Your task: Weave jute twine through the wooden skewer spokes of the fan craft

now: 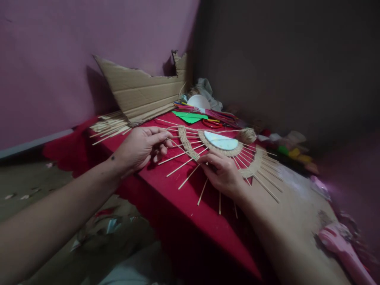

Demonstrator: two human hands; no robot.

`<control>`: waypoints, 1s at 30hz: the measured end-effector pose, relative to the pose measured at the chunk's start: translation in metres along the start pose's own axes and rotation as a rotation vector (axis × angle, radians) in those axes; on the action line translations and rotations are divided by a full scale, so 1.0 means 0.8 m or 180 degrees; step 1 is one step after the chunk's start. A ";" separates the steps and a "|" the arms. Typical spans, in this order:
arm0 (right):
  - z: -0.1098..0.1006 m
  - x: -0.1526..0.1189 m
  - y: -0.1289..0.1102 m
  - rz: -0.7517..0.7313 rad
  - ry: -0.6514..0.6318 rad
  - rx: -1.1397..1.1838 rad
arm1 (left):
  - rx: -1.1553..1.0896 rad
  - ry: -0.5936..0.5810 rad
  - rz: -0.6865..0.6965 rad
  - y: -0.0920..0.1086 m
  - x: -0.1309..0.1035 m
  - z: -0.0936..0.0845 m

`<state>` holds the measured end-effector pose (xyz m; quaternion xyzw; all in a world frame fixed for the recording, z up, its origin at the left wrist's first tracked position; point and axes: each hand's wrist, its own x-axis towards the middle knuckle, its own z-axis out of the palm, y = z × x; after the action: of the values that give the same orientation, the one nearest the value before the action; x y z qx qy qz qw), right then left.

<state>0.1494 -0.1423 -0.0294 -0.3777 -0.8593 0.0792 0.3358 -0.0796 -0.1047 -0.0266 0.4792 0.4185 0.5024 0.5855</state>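
A half-round fan of thin wooden sticks with woven twine bands lies on the red tablecloth. Its flat inner piece is a pale half disc edged in twine. At the fan's left side, my left hand pinches a strand of twine between thumb and fingers. That strand runs back across the top toward a twine ball. My right hand is closed on the lower part of the woven band, its fingertips partly hidden. Several stick ends poke out below it.
Torn cardboard leans against the wall, beside a bundle of sticks. Green paper, red-handled scissors and a white bowl are behind the fan. A pink glue gun lies at right. Scraps litter the floor.
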 end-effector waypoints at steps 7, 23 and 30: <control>0.007 0.015 0.006 0.0044 -0.0427 -0.0281 | 0.0324 -0.0032 -0.0168 -0.001 -0.027 -0.017; 0.009 0.043 -0.021 -0.0197 -0.1857 -0.2282 | 0.2422 -0.0416 0.0149 -0.003 -0.080 -0.029; 0.010 0.039 -0.018 -0.0202 -0.1719 -0.2238 | 0.2965 -0.0458 0.0542 0.011 -0.086 -0.032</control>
<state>0.1202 -0.1295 -0.0138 -0.4081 -0.9021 -0.1324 -0.0473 -0.1158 -0.1690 -0.0225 0.7567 0.5168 0.2731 0.2926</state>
